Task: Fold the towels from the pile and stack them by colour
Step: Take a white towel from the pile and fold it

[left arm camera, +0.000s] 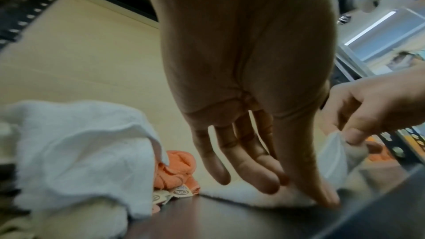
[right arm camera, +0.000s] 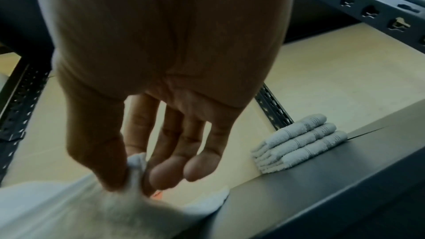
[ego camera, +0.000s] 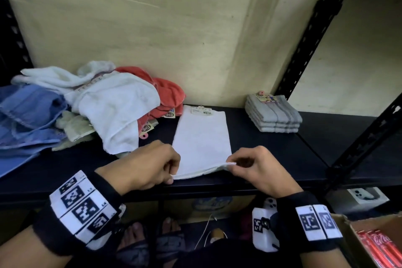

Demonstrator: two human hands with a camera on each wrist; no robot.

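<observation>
On my left sits the pile [ego camera: 87, 106] of unfolded towels — white, blue, red. My left hand [ego camera: 150, 165] pinches the near-left corner of the white towel [ego camera: 203, 137] lying flat on the shelf [ego camera: 282, 159]; my right hand [ego camera: 258, 167] pinches the near-right corner, lifted slightly. I should raise both corners evenly and carry them to the far edge. The grey stack [ego camera: 273, 113] stands well clear at right — nothing blocks me.
</observation>
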